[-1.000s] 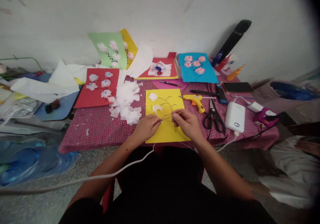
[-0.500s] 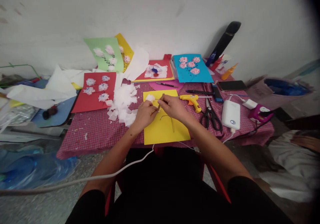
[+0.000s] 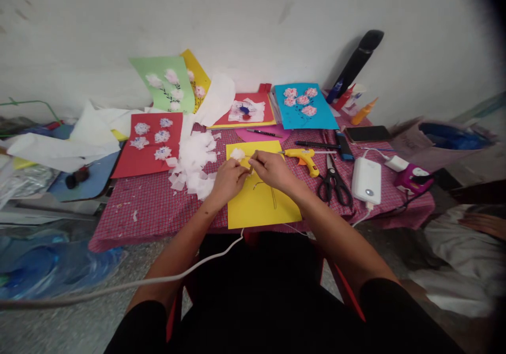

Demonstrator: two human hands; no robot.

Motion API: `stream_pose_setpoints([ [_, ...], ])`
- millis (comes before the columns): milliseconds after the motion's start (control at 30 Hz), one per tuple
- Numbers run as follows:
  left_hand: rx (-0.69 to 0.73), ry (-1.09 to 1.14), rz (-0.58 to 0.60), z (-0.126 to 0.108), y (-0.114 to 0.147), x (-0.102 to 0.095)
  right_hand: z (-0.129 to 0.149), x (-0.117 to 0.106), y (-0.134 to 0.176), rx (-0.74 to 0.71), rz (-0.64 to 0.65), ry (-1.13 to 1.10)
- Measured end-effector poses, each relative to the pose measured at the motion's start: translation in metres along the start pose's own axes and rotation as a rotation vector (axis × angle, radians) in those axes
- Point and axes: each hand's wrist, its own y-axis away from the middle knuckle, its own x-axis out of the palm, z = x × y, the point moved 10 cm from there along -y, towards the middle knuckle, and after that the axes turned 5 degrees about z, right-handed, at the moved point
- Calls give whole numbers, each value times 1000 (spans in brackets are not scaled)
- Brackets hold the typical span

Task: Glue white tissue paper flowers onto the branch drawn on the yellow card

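Both hands meet over a yellow sheet of paper [image 3: 256,211] on the table. My left hand [image 3: 230,179] is closed in a pinch, its fingertips close to those of my right hand. My right hand [image 3: 272,168] is closed too, thumb and fingers pressed together. Whatever lies between the fingertips is too small to make out. A white tissue tuft [image 3: 237,154] sits on the sheet just beyond my left hand. Thin dark wire-like pieces [image 3: 273,198] lie on the paper below my right hand. Left of the sheet is a heap of white tissue pieces [image 3: 197,159].
To the right lie a yellow glue gun [image 3: 302,156], black scissors [image 3: 334,188] and a white power bank [image 3: 367,181]. Flower cards in red [image 3: 126,159], green [image 3: 158,66] and blue [image 3: 326,114] stand around the back. A white cable [image 3: 177,276] crosses in front of my body.
Both hands stay over the yellow sheet, with only a slight shift of the fingers. The whole view has shifted very slightly.
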Motion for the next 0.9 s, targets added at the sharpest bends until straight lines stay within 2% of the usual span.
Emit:
stream_pose_setpoints([
  [167, -26, 32, -17, 1, 1, -4, 0, 2, -1, -13, 3, 13],
  [367, -79, 57, -124, 7, 4, -17, 6, 9, -3, -60, 25, 37],
  [600, -57, 33, -64, -1, 1, -7, 6, 4, 0, -15, 1, 44],
  [900, -34, 13, -33, 1, -2, -1, 7, -3, 2, -18, -40, 3],
])
